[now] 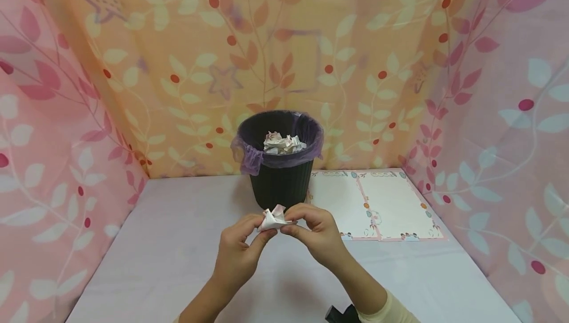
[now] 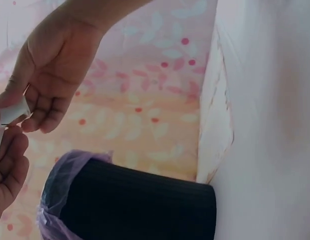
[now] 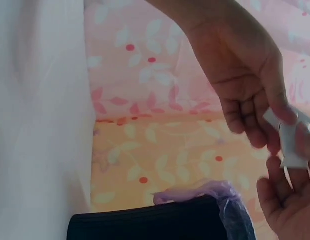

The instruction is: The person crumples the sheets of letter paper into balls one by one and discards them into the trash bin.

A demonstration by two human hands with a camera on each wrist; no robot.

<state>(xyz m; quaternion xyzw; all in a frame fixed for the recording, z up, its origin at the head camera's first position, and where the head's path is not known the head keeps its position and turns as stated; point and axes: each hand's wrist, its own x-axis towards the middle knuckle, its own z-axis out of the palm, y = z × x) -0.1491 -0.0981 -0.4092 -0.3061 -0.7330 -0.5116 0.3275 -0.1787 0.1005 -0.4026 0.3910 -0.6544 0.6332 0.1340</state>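
I hold a small folded piece of white paper (image 1: 273,219) just below the centre of the frame, above the table (image 1: 169,263) and in front of the black bin (image 1: 282,184). My left hand (image 1: 240,249) pinches its left end between thumb and forefinger; my right hand (image 1: 317,231) pinches the thin, pointed right end the same way. Both grips are closed on the paper, and in the left wrist view, at the left edge, my other fingers curl loosely away from it.

I judge it very light, with nothing slippery about it. The flat folds should feel a little stiff, but the raised, pinkish flap on top looks soft and easy to crush. A hard pull from both ends could tear it, so a light fingertip hold on the layered ends seems best, leaving the flap free.

In the middle of the frame, crumpled paper (image 1: 284,143) lies inside the bin, whose purple bag (image 1: 253,157) folds over the rim. Right of centre, two bordered sheets (image 1: 402,204) lie flat. A black object (image 1: 342,314), too cut off to name, shows at the bottom edge.
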